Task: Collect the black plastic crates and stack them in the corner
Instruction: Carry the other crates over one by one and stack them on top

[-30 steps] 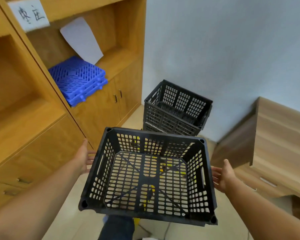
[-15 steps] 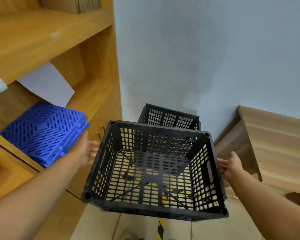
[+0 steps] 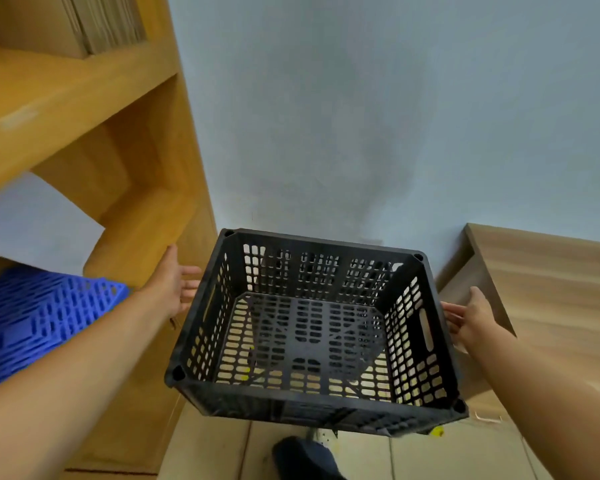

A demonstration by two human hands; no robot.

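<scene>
Flanking perforated black plastic crate (image 3: 312,327) (square), hands (image 3: 174,289)

Matt black perforated plastic crate (image 3: 312,327); blue plastic grid (image 3: 42,313); smooth wood-grain shelving (image 3: 66,109)

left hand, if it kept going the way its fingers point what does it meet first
The left hand has straight fingers aimed right, so the black crate's left wall comes first; whether they already touch is unclear.
</scene>
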